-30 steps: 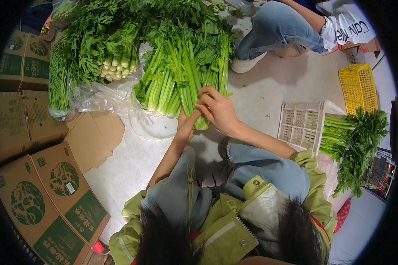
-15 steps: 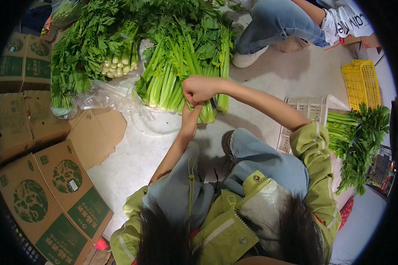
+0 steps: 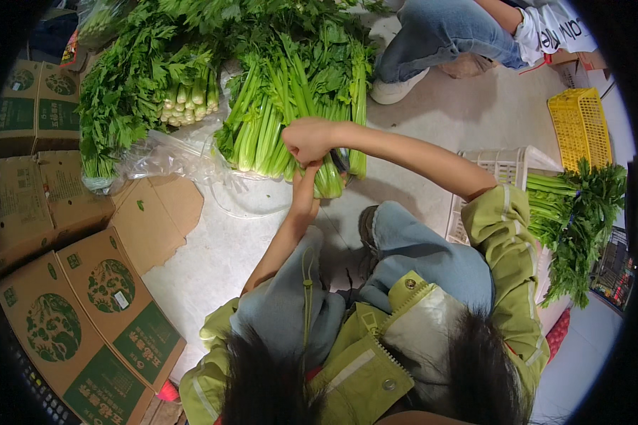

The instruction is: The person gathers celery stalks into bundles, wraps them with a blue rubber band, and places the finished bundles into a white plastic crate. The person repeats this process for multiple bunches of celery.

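At nine o'clock, brown cartons [image 3: 14, 205] rise in three groups, the exact number of boxes unclear; nearer in lies one flat cardboard sheet [image 3: 159, 223]. At eleven o'clock spreads a celery heap [image 3: 255, 145], its bunches too overlapped to count. Just above centre, toward twelve, is one separate celery bunch [image 3: 329, 184], base toward the person, lying against the heap's right part. The left hand [image 3: 309, 170] is at its left side, fingers mostly hidden, so I cannot tell their grip. The right hand [image 3: 308, 140] crosses over, fingers curled closed; whether they pinch anything cannot be told. Judging by this pose, the step is two-handed close work on the lower stalks, and the next move calls for steady stalks. At one o'clock is one co-worker's bent leg [image 3: 439, 39]; toward three, one white crate [image 3: 507, 166], one yellow crate [image 3: 581, 127] and leafy celery [image 3: 581, 219], uncountable.
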Available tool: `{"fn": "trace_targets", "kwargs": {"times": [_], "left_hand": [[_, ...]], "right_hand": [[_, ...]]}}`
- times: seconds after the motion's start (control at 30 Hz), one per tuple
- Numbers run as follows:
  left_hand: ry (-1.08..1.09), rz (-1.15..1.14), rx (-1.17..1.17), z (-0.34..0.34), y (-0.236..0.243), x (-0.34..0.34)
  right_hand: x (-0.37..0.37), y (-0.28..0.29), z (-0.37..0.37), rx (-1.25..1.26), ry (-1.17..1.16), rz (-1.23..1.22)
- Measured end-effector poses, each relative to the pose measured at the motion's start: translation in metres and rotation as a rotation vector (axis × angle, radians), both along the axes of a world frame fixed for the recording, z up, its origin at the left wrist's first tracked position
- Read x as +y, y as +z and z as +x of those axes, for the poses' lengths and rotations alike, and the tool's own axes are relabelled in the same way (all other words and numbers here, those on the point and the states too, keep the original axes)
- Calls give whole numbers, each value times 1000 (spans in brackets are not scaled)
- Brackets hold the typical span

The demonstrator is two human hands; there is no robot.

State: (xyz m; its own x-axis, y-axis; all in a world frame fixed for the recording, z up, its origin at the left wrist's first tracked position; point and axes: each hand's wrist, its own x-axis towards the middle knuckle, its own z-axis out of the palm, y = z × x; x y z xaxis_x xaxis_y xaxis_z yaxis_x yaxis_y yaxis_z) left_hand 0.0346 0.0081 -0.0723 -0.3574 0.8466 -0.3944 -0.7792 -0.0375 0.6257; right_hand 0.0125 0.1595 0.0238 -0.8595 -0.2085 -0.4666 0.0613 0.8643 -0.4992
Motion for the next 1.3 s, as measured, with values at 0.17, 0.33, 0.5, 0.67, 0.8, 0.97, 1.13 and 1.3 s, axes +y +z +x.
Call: {"fn": "trace_targets", "kwargs": {"times": [0.17,0.33,0.5,0.67,0.8,0.97,1.13,1.3], "left_hand": [[-63,-20,-121,-8,4,-2],[-71,-50,-110,-12,14,-5],[-72,-59,-145,-16,20,-9],[-97,39,-140,-18,22,-9],[-64,-3,-219,-19,24,-9],[-53,-37,-225,-21,25,-11],[-69,-44,-207,-21,25,-12],[-64,-19,-211,-21,27,-12]], "right_hand": [[14,-25,30,714,-450,-386],[26,-69,91,468,-1186,-541],[32,-64,132,-420,-1249,-2078],[33,-21,142,16,-1121,-1921],[34,0,138,-83,-1055,-2052],[37,12,145,139,-940,-1303],[38,21,151,275,-710,-772],[36,15,148,317,-699,-723]]}}
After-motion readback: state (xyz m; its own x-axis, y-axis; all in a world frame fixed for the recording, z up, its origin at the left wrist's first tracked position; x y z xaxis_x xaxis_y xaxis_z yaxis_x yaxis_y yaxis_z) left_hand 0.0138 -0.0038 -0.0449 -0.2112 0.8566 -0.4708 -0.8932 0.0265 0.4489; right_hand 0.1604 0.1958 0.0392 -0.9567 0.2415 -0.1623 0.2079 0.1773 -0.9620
